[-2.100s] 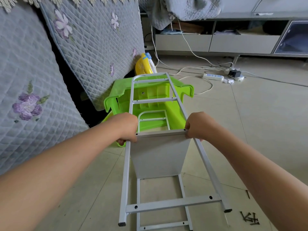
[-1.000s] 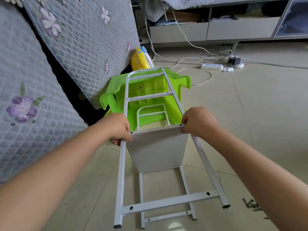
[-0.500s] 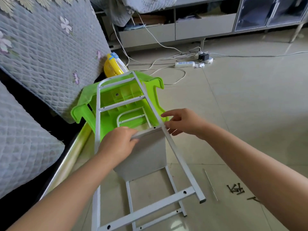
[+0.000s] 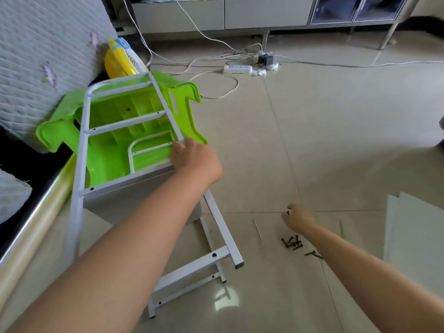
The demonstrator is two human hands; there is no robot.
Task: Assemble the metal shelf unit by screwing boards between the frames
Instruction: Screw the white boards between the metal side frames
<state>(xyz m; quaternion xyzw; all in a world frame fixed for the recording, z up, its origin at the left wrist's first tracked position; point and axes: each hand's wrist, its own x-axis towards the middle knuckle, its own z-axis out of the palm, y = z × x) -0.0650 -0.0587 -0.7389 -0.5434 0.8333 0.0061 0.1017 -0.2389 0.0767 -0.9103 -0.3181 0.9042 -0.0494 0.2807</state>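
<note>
Several screws (image 4: 292,243) on tiled floor (image 4: 336,140), cabinet (image 4: 216,13) behind

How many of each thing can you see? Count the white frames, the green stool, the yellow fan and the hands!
White metal frames: 2
Green stool: 1
Yellow fan: 1
Hands: 2 (left hand, right hand)
Total: 6
The screws are too small and blurred to count.
</note>
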